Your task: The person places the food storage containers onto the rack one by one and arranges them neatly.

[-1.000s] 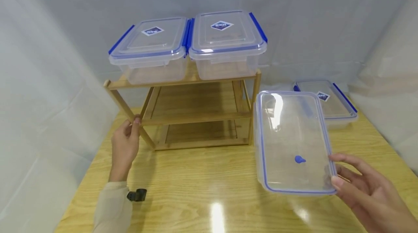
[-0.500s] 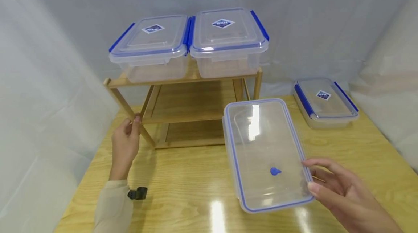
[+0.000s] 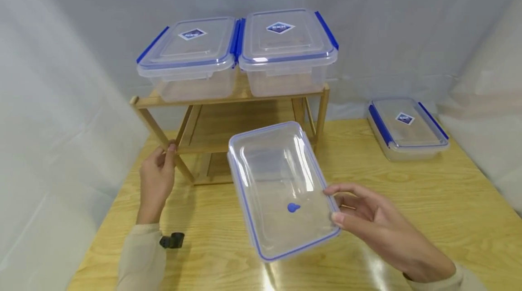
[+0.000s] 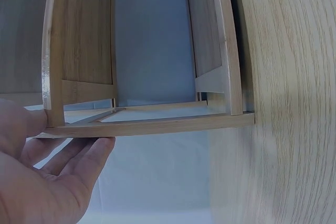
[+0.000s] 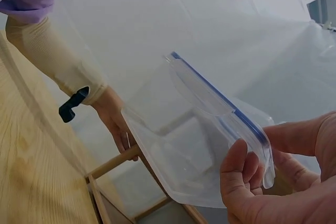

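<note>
A wooden rack point(image 3: 238, 149) with several shelves stands at the left of the table. My left hand point(image 3: 157, 177) grips its front left post near the middle shelf. In the left wrist view, the thumb lies on one side of the post point(image 4: 157, 126) and the fingers on the other. My right hand point(image 3: 373, 216) pinches the right edge of a clear plastic food container point(image 3: 273, 218), tilted in the air before the rack. Blue edging and a small blue valve show on its face. The right wrist view shows the container point(image 5: 184, 174) edge-on, partly behind the fingers.
Two lidded containers, one at left point(image 3: 195, 82) and one at right point(image 3: 285, 80), sit side by side on the rack's top shelf. Another lidded container point(image 3: 408, 132) rests on the table point(image 3: 428, 200) at the back right. Pale sheeting hangs behind.
My right hand has carried the held container leftward, from the right of the rack to in front of it, tilting it. The left hand has stayed on the post.
</note>
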The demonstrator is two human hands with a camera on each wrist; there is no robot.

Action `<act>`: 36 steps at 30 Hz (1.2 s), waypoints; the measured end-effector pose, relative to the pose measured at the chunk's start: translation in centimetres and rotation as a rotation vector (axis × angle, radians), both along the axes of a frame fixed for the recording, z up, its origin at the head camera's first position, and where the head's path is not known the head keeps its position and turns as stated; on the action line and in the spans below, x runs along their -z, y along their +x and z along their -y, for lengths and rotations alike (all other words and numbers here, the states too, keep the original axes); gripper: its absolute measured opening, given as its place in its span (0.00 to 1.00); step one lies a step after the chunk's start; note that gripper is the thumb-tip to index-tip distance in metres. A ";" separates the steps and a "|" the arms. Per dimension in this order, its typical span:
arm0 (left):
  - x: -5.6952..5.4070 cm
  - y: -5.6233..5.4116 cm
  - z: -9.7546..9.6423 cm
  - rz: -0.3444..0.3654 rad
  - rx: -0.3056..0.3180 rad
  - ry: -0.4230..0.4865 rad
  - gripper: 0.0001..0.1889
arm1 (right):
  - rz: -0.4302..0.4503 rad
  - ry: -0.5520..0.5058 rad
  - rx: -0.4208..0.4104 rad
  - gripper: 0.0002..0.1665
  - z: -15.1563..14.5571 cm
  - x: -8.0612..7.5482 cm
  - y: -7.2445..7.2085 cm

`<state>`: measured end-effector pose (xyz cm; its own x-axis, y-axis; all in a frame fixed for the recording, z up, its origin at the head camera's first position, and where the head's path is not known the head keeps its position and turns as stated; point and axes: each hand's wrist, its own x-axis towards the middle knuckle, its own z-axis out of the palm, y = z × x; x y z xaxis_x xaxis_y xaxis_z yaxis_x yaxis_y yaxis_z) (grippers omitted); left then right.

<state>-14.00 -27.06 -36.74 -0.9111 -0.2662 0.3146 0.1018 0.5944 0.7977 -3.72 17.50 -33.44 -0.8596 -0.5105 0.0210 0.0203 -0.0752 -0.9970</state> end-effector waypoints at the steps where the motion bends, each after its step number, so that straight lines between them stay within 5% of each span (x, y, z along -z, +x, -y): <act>1: 0.0 0.0 0.0 -0.003 0.000 -0.002 0.27 | -0.011 -0.002 -0.007 0.25 0.5 -0.2 -0.3; 8: 0.0 -0.1 0.0 -0.017 -0.007 -0.009 0.26 | 0.017 0.000 -0.043 0.26 4.0 -1.0 -2.8; 18: 0.1 -0.2 0.0 -0.006 -0.012 0.005 0.25 | 0.042 -0.128 -0.074 0.28 8.4 -1.6 -6.1; 36: -0.1 -0.2 0.1 -0.016 -0.016 -0.039 0.25 | 0.209 -0.226 0.012 0.27 12.9 -3.3 -10.2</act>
<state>-14.15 -27.12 -36.65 -0.9017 -0.2677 0.3395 0.1048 0.6266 0.7723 -13.91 4.58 -30.15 -0.8633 -0.5027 -0.0448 0.2207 -0.2963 -0.9292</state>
